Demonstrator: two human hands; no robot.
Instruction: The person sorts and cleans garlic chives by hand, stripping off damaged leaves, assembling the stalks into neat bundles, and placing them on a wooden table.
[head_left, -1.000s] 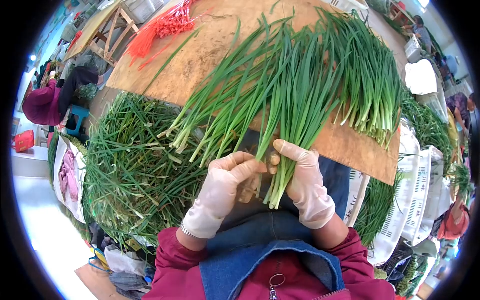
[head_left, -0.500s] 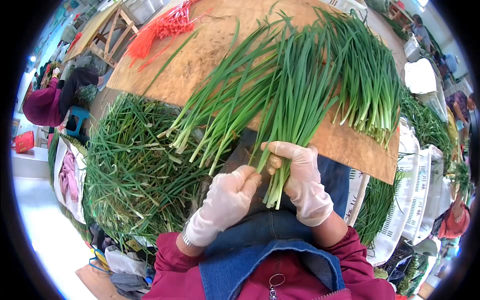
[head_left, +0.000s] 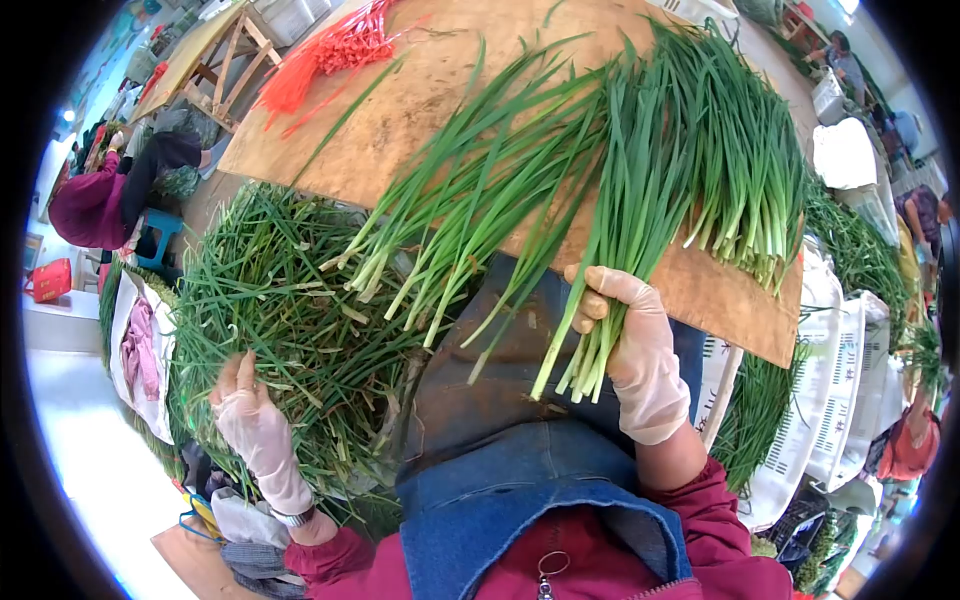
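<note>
My right hand (head_left: pixel 640 355), in a thin white glove, is closed around the pale stems of a bunch of garlic chives (head_left: pixel 640 190), whose leaves lie on the wooden board. Off to the left, my gloved left hand (head_left: pixel 255 425) is over a heap of loose trimmings (head_left: pixel 310 330), its fingers stretched out and slightly blurred; nothing shows in them. Loose chives (head_left: pixel 465 230) are spread along the board's near edge, left of the held bunch. A thick sorted pile of chives (head_left: pixel 745 160) lies on the right.
Red plastic ties (head_left: pixel 335 50) lie at the far left of the wooden board (head_left: pixel 390 140). White crates (head_left: pixel 825 400) stand at right. A co-worker (head_left: pixel 95 205) sits at far left beside a blue stool (head_left: pixel 158 240); other people are at the right edge.
My left hand has left the bunch's stems and swung left to the trimmings heap. My right hand, still gripping the chives, has shifted slightly right.
</note>
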